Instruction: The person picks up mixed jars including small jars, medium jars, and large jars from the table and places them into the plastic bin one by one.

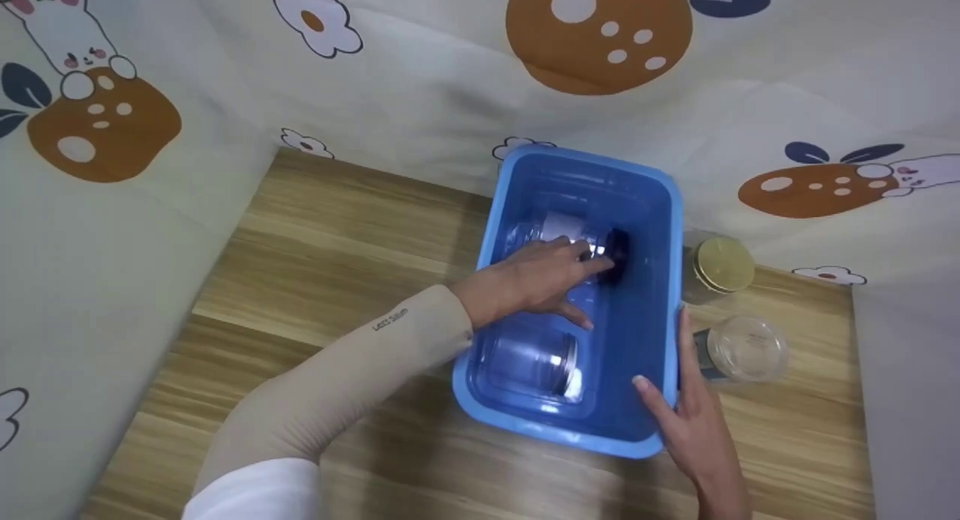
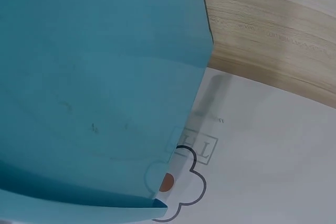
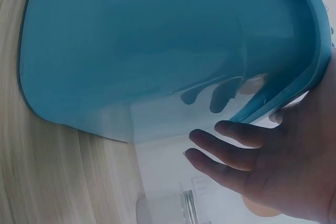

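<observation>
A blue plastic bin (image 1: 611, 317) stands on the wooden surface. Inside it, a clear jar with a dark lid (image 1: 616, 256) lies on its side near the far end, and another clear jar (image 1: 525, 359) lies near the front. My left hand (image 1: 544, 276) reaches over the left rim, fingers spread above the dark-lidded jar and partly covering it. On the bin's right rim is my right hand (image 1: 694, 415), thumb inside and fingers along the outer wall; the right wrist view shows those fingers (image 3: 226, 150) spread beside the wall. In the left wrist view the bin wall (image 2: 100, 66) hides the hand.
Right of the bin stand a jar with a gold lid (image 1: 724, 265) and a clear jar (image 1: 746, 349), close to the right hand. A pale cloth with printed fruit and rabbits (image 1: 420, 77) rises behind and beside the wooden tabletop (image 1: 337, 235).
</observation>
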`<state>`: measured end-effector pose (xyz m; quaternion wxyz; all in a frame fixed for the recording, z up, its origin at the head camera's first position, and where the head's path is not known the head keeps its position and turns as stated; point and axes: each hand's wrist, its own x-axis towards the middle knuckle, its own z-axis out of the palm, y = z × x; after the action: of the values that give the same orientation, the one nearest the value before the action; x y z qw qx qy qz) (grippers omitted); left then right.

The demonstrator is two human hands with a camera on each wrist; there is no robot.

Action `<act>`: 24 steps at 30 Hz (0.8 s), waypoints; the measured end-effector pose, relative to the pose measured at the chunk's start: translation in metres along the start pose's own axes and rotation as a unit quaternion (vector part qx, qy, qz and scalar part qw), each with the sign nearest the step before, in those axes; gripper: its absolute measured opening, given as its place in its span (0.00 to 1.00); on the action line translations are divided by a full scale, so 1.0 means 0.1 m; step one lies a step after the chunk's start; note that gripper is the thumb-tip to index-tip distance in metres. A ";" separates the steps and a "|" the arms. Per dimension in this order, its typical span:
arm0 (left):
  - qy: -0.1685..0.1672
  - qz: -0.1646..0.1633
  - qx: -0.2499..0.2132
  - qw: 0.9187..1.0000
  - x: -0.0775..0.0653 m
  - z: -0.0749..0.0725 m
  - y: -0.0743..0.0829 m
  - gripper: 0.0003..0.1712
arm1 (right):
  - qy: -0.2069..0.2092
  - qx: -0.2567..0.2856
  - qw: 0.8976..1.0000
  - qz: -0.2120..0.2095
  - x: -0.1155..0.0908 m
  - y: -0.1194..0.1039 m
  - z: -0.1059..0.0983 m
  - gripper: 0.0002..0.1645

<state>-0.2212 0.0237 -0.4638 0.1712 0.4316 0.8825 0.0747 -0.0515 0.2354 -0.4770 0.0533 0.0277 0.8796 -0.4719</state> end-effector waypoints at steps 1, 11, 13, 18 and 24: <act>0.000 -0.001 0.000 1.000 -0.01 0.00 0.00 0.55 | -0.001 -0.001 1.000 -0.001 0.00 0.00 0.00 0.54; 0.006 -0.002 -0.032 0.999 -0.08 -0.08 -0.01 0.54 | 0.016 -0.027 0.999 -0.036 0.01 -0.03 -0.06 0.59; 0.010 0.003 -0.031 0.999 -0.10 -0.10 -0.01 0.54 | 0.017 -0.029 0.999 -0.041 0.02 -0.04 -0.08 0.61; 0.037 0.033 -0.025 0.998 -0.16 -0.14 -0.04 0.53 | 0.020 -0.038 0.998 -0.050 0.02 -0.05 -0.13 0.56; 0.064 0.048 -0.030 0.996 -0.26 -0.13 -0.03 0.49 | 0.049 -0.047 0.995 -0.067 -0.02 0.03 -0.20 0.51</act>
<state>-0.2136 0.0015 -0.4461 0.1235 0.4625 0.8672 0.1371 -0.0504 0.2538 -0.4676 -0.0208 -0.0106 0.9022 -0.4307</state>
